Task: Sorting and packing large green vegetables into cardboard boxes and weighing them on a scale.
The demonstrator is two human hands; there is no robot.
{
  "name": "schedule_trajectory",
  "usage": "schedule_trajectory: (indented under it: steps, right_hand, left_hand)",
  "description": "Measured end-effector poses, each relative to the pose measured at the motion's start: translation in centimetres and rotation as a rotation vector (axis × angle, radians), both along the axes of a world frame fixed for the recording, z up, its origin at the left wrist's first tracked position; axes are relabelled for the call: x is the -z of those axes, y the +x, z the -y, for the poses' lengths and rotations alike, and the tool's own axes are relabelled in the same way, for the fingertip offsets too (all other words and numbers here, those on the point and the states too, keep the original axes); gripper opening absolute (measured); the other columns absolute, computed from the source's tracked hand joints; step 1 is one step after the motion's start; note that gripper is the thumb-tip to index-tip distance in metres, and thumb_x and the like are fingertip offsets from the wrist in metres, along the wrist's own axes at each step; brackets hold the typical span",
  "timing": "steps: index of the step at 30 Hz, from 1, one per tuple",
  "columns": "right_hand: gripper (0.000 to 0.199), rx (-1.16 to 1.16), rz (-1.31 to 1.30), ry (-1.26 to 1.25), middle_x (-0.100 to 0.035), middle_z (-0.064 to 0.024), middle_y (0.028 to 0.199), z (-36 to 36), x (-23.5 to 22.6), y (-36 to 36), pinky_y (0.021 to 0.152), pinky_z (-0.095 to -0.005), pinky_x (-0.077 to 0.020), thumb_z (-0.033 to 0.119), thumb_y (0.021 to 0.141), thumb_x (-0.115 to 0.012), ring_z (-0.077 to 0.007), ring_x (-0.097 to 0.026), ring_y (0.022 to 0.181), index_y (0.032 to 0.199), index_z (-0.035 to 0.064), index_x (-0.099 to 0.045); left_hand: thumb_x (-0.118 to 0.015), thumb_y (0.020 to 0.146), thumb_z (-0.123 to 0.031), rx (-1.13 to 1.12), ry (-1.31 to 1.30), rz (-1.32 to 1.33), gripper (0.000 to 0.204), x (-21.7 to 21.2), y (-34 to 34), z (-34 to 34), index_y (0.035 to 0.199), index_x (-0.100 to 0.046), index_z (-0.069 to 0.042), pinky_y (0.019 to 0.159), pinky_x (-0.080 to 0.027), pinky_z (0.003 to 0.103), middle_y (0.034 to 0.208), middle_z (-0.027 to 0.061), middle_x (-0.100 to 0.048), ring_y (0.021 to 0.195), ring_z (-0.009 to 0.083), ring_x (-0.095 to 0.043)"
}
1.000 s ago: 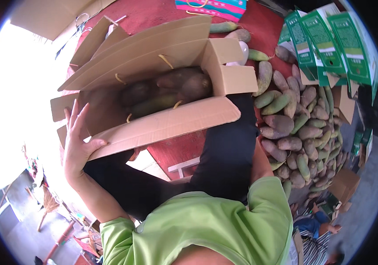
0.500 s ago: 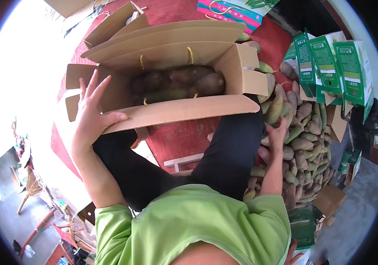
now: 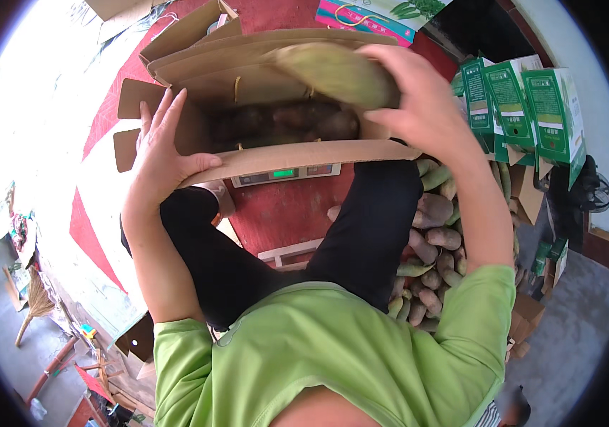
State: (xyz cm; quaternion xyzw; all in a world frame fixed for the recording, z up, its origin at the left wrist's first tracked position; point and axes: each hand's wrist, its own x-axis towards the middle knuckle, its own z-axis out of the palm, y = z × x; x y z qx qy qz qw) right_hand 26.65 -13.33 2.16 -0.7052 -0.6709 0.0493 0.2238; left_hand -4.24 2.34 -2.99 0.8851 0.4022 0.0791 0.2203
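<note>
An open cardboard carton point(image 3: 261, 158) stands in front of me with its flaps up and yellow cord handles showing inside. Several dark, soil-stained radishes point(image 3: 297, 121) lie in its shaded bottom. My left hand point(image 3: 162, 146) rests at the carton's near left corner, fingers spread over the left flap and thumb on the near flap. Above the carton's right side, my right hand point(image 3: 411, 92) grips a big greenish radish point(image 3: 329, 75), blurred by motion. Beneath the carton is a scale point(image 3: 286, 175) with a lit green display, its upper part hidden.
A heap of radishes point(image 3: 432, 242) lies to my right, partly behind my right arm. Green-and-white boxes point(image 3: 518, 107) stand beyond it. Another brown carton point(image 3: 190, 35) sits at the far left, and a pink-and-blue printed package point(image 3: 368, 18) at the back. A straw broom point(image 3: 37, 302) is at far left.
My right hand has lifted a radish from the heap and brought it up over the carton. The near side of the carton has shifted back, exposing the scale's display. My left hand stays at the corner.
</note>
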Motion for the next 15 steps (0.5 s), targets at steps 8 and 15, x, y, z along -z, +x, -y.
schedule_trajectory:
  steps: [8, 15]
  right_hand:
    - [0.059, -0.215, 0.124, -0.439, -0.059, -0.0114, 0.115, -8.2, 7.2, -6.6, 0.091, -0.0426, -0.0470, 0.005, 0.068, -0.073, -0.0317, -0.054, 0.113, 0.122, 0.0093, -0.052]
    - [0.047, -0.237, -0.120, -0.102, -0.065, -0.0145, 0.105, -8.0, 6.5, -4.3, 0.080, -0.0405, -0.0527, 0.018, 0.074, -0.073, -0.0317, -0.064, 0.095, 0.118, 0.0075, -0.058]
  left_hand:
    - [-0.089, 0.052, -0.025, -0.050, -0.080, 0.038, 0.111, -0.3, 0.3, 0.1, 0.146, -0.033, -0.017, 0.115, -0.020, 0.053, 0.152, 0.0093, -0.032, 0.144, 0.0408, -0.007]
    - [-0.087, 0.056, -0.020, -0.005, -0.085, 0.070, 0.102, -0.1, 0.1, -0.5, 0.144, -0.037, -0.014, 0.114, -0.022, 0.052, 0.152, 0.0110, -0.033, 0.143, 0.0430, -0.012]
